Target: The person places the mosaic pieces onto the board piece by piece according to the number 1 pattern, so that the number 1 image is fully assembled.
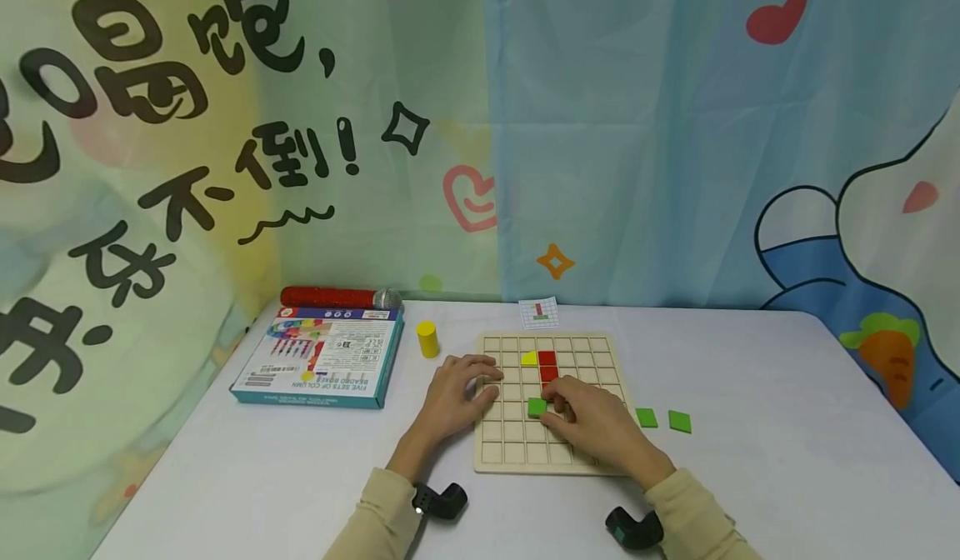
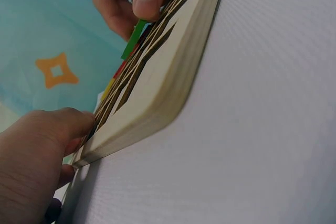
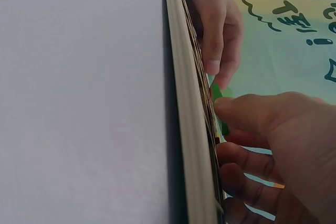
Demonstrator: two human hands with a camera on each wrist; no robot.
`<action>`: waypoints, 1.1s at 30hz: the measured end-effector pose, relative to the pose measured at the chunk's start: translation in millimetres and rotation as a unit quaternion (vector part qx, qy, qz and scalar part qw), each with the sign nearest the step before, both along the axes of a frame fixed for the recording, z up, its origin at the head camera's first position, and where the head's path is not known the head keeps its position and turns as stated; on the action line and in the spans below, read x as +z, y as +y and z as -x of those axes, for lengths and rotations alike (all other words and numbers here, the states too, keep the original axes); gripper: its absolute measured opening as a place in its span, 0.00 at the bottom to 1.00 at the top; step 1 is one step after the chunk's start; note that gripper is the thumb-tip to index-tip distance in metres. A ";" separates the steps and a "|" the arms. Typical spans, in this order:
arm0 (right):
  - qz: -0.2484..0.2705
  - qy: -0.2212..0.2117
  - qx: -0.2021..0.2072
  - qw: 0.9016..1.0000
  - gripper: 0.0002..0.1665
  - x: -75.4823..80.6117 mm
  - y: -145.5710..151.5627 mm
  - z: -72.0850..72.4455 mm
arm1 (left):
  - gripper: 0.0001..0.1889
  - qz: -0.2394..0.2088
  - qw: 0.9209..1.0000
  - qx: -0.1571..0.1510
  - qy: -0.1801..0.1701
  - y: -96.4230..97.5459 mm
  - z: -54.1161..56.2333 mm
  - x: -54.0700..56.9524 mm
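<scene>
A wooden grid board lies on the table. A yellow square tile and red square tiles sit on its upper middle squares; the right hand partly covers the lowest red one. My right hand pinches a green square tile between thumb and fingertips over the board's middle. The right wrist view shows that green tile tilted near the grid surface. My left hand rests at the board's left edge, thumb and fingers touching it. Two more green tiles lie right of the board.
A small card with a coloured grid pattern lies behind the board. To the left are a yellow cylinder, a teal-edged box and a red microphone. A printed curtain hangs behind the white table.
</scene>
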State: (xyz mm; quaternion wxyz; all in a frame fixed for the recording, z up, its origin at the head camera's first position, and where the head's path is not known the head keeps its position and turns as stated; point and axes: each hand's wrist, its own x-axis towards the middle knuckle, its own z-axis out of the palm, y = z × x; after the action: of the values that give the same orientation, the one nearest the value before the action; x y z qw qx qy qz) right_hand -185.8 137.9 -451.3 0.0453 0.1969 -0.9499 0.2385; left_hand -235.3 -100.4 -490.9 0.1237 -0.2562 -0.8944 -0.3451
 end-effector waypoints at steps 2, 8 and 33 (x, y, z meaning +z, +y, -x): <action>0.000 0.000 -0.001 1.000 0.13 -0.1 -0.8 -0.1 | 0.11 0.002 1.000 0.002 -0.006 -0.1 0.7 -0.5; -0.003 -0.002 0.000 1.000 0.14 0.6 -3.0 -0.6 | 0.11 0.003 1.000 0.002 -0.018 -0.4 0.9 -0.6; -0.006 0.007 0.025 1.000 0.13 -1.6 -0.9 -1.1 | 0.11 0.006 1.000 -0.002 -0.004 -0.4 -0.5 0.8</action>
State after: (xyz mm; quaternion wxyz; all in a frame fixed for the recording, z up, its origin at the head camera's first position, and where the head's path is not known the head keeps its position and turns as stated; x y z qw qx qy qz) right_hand -184.7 137.0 -452.9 0.0443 0.2229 -0.9457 0.2324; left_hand -234.8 -100.8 -490.1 0.1175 -0.2569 -0.8968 -0.3406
